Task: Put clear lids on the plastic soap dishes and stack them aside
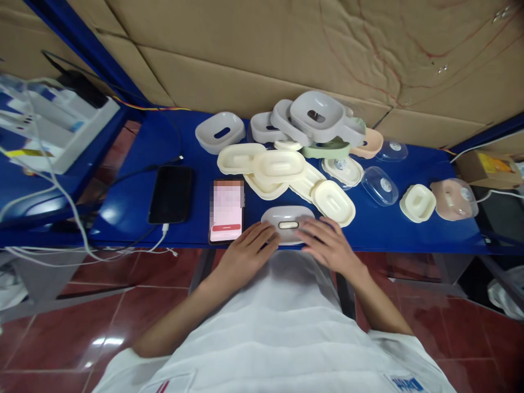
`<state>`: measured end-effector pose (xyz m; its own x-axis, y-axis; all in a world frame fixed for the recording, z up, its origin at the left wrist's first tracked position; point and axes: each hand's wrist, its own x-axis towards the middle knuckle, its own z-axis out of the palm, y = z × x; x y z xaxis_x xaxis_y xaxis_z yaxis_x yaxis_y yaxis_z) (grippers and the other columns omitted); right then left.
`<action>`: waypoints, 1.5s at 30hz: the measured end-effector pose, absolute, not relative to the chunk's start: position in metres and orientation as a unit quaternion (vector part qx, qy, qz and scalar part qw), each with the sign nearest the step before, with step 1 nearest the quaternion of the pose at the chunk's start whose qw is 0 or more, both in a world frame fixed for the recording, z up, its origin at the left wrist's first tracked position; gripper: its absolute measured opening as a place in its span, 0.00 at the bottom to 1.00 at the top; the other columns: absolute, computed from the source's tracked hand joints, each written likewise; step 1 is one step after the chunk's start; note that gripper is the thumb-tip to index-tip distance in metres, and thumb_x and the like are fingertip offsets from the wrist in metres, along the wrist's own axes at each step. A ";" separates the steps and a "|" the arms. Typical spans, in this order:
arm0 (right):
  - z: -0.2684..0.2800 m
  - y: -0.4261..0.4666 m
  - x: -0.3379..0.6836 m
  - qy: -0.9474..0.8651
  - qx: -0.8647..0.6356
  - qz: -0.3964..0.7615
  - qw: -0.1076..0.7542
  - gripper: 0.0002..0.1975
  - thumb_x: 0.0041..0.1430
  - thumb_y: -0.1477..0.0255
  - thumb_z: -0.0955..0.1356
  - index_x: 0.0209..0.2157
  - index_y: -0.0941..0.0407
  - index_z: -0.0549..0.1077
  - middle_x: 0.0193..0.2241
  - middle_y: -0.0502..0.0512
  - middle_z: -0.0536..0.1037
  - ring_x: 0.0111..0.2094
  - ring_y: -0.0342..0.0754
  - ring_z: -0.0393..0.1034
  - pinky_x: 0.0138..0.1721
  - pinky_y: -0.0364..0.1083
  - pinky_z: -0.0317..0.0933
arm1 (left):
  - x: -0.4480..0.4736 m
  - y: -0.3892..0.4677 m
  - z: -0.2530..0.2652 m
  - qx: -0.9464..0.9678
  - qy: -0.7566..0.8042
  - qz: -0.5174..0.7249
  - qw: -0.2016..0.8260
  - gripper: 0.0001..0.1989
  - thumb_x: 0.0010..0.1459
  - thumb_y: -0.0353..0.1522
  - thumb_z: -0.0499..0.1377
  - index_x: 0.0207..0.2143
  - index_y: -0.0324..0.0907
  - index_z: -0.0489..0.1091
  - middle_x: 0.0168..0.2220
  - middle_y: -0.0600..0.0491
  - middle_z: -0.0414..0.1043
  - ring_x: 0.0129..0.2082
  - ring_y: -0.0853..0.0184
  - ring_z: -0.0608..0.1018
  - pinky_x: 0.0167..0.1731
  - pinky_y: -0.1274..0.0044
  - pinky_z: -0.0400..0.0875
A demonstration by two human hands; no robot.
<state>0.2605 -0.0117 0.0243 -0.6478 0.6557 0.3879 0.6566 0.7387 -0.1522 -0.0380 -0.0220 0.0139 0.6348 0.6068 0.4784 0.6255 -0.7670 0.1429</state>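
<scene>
A grey oval soap dish (289, 214) lies at the table's front edge, right in front of me. Through its middle slot a cream part shows. My left hand (254, 245) is closed on the dish's left end, with fingertips on its side. At the opposite end my right hand (329, 243) grips it with bent fingers; the thumb is partly hidden. Just behind the dish are loose cream oval inserts (280, 165), and one cream insert (333, 203) lies close to my right fingers. Grey soap dishes (317, 114) are piled farther back.
A lit phone (226, 213) lies left of my left hand, beside a dark device (171, 194) with cables. Clear lids (380, 186), a green dish (327, 148) and a lidded pink soap box (453, 199) are rightward. Cardboard (245, 49) stands behind the blue table (409, 234).
</scene>
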 end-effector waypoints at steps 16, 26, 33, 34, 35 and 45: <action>0.037 0.047 0.400 -0.662 -0.660 0.012 0.355 0.25 0.75 0.56 0.66 0.64 0.53 0.76 0.61 0.63 0.80 0.62 0.61 0.75 0.65 0.63 0.69 | -0.017 -0.018 0.001 -0.853 -0.375 -0.336 -0.136 0.08 0.70 0.30 0.64 0.51 0.42 0.72 0.72 0.36 0.58 0.75 0.46 0.64 0.68 0.56 0.74; 0.013 -0.037 0.249 -0.842 -0.447 -0.007 0.303 0.38 0.71 0.70 0.72 0.76 0.39 0.59 0.66 0.59 0.76 0.67 0.62 0.71 0.71 0.70 0.61 | -0.015 -0.018 -0.005 -0.797 -0.424 -0.347 -0.253 0.44 0.69 0.37 0.67 0.77 0.50 0.45 0.77 0.34 0.51 0.76 0.49 0.64 0.70 0.54 0.70; 0.009 -0.033 0.246 -0.881 -0.401 -0.020 0.250 0.38 0.71 0.70 0.73 0.76 0.46 0.58 0.67 0.63 0.75 0.70 0.61 0.67 0.73 0.69 0.57 | -0.018 -0.016 -0.005 -0.808 -0.423 -0.320 -0.258 0.44 0.71 0.39 0.64 0.79 0.51 0.43 0.77 0.37 0.55 0.77 0.52 0.62 0.71 0.58 0.68; 0.008 -0.034 0.246 -0.882 -0.398 -0.029 0.250 0.38 0.71 0.70 0.73 0.76 0.47 0.58 0.67 0.64 0.75 0.70 0.61 0.68 0.73 0.69 0.57 | -0.018 -0.016 -0.005 -0.808 -0.424 -0.321 -0.255 0.42 0.71 0.39 0.64 0.79 0.51 0.45 0.77 0.37 0.55 0.77 0.52 0.63 0.71 0.58 0.68; 0.007 -0.035 0.246 -0.883 -0.396 -0.034 0.250 0.39 0.71 0.71 0.73 0.76 0.48 0.57 0.66 0.64 0.76 0.70 0.60 0.68 0.73 0.68 0.57 | -0.018 -0.016 -0.004 -0.807 -0.426 -0.323 -0.252 0.41 0.72 0.38 0.64 0.78 0.51 0.46 0.77 0.38 0.56 0.76 0.52 0.63 0.71 0.58 0.68; 0.035 -0.029 0.251 -0.905 -0.376 -0.003 0.201 0.32 0.73 0.72 0.71 0.74 0.47 0.62 0.68 0.61 0.74 0.71 0.57 0.67 0.74 0.65 0.57 | -0.018 -0.015 -0.005 -0.780 -0.446 -0.343 -0.275 0.41 0.68 0.41 0.68 0.76 0.53 0.52 0.73 0.40 0.62 0.73 0.52 0.68 0.70 0.57 0.69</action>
